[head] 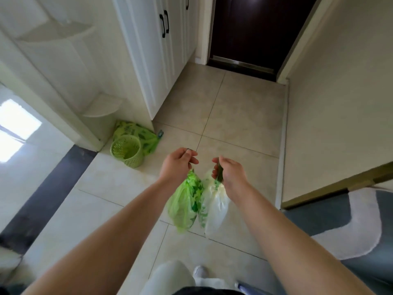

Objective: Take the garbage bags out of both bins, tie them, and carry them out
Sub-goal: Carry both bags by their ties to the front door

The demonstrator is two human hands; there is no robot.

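Note:
My left hand [177,165] pinches the tied top of a green garbage bag [185,204] that hangs below it above the floor. My right hand [230,174] grips the dark green neck of a pale whitish garbage bag [214,211], which dangles right beside the green one and touches it. Both hands are held out in front of me at about the same height, a short gap between them. A small green perforated bin [126,151] stands unlined on the tiles at the left, by the cabinet corner.
A crumpled green bag [138,133] lies behind the bin against the white cabinet [153,60]. A dark door [255,30] closes the hallway ahead. A grey and white mat [348,226] lies at the right, by a wall corner. My feet show at the bottom.

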